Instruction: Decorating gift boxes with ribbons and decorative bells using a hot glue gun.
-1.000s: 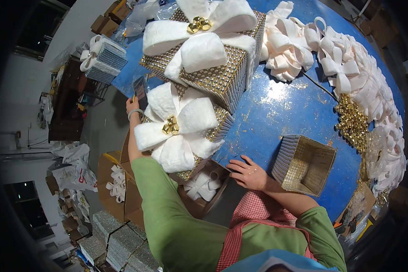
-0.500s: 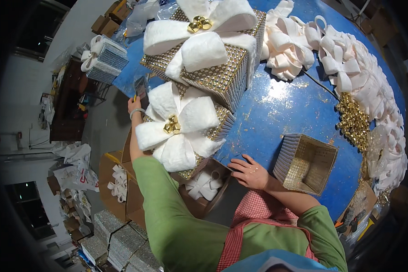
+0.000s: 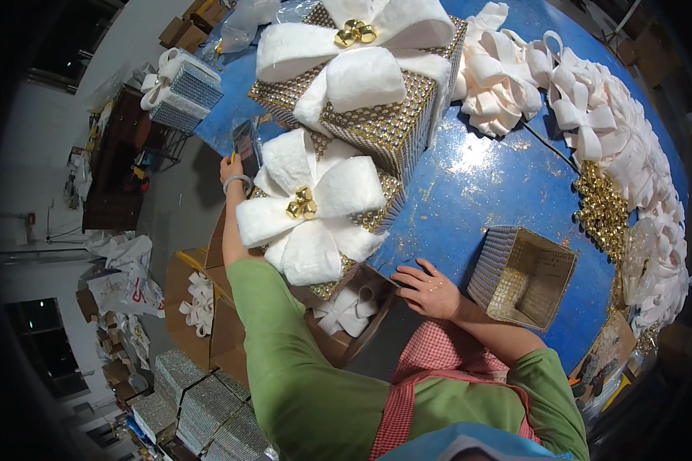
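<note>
Left arm stretched forward past the bowed box (image 3: 315, 211), left hand (image 3: 233, 167) with fingers closed on a small dark tool (image 3: 244, 140) at the blue worktop (image 3: 469, 184) edge; right hand (image 3: 427, 290) flat, fingers released, beside the open box (image 3: 527, 276).

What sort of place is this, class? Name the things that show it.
Probably a small craft workshop assembling decorative gift boxes: a blue worktable piled with white fabric bows, a heap of gold bells, and finished glittery boxes stacked on the floor.
</note>
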Demonstrator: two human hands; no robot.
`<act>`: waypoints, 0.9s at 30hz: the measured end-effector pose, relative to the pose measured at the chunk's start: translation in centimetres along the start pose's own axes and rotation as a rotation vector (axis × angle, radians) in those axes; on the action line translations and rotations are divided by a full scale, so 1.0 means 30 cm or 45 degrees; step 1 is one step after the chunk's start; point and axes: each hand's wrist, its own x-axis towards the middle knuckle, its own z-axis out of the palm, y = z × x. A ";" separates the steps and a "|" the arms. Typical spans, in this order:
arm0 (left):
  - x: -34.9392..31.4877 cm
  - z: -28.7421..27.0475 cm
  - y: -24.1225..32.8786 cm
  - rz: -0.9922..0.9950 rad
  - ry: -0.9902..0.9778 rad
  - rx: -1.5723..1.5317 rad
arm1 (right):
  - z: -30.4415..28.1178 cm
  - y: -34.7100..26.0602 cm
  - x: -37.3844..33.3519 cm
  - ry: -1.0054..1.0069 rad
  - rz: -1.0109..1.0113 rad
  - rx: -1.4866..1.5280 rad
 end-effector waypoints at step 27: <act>-0.112 -0.005 0.141 0.353 -0.120 0.174 | -0.005 0.000 0.007 0.019 0.004 -0.007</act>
